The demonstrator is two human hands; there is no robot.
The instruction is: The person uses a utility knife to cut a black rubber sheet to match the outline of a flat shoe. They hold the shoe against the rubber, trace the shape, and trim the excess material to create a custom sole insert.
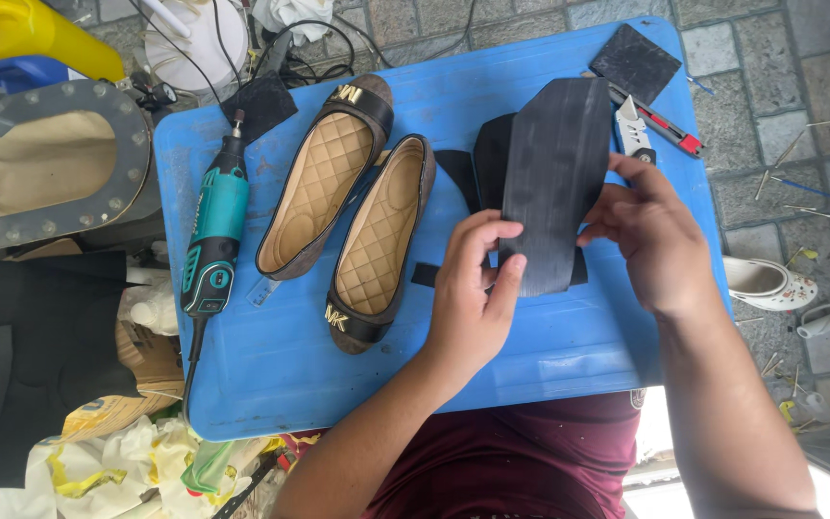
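Observation:
Both my hands hold a long black rubber sheet (pixel 551 178) above a blue plastic board (pixel 271 356). My left hand (pixel 473 293) pinches its near left edge with thumb and fingers. My right hand (pixel 650 235) grips its right edge. Under the sheet lie other black rubber pieces (pixel 477 163), partly hidden. To the left, two brown flat shoes with quilted tan insoles lie side by side: one (pixel 324 178) points away, the other (pixel 377 245) points toward me.
A teal rotary tool (pixel 213 231) with its cord lies at the board's left. A utility knife (pixel 660 125) and a black square pad (pixel 634 62) sit at the far right corner. Clutter, a yellow jug (pixel 21 34) and a grey ring (pixel 60 163) crowd the left; paving stones lie on the right.

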